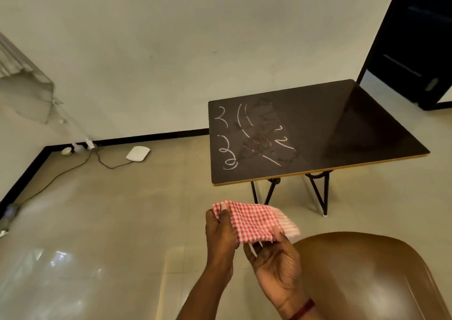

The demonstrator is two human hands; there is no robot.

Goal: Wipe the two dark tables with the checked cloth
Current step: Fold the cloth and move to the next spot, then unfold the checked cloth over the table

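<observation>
I hold a red-and-white checked cloth [254, 220] folded between both hands, in the air above the floor. My left hand [220, 236] pinches its left edge; my right hand [276, 261] grips its lower right edge. Ahead stands a dark rectangular table [342, 123] on black folding legs. White chalk squiggles and smeared marks [254, 136] cover its left half. A second dark brown surface with a rounded edge [367, 275] sits at the lower right, just beside my right hand.
A white flat device [138, 153] with a black cable [73, 170] lies on the tiled floor by the wall at left. A torn curtain [27, 92] hangs at far left. A dark doorway [415, 38] opens behind the table at right.
</observation>
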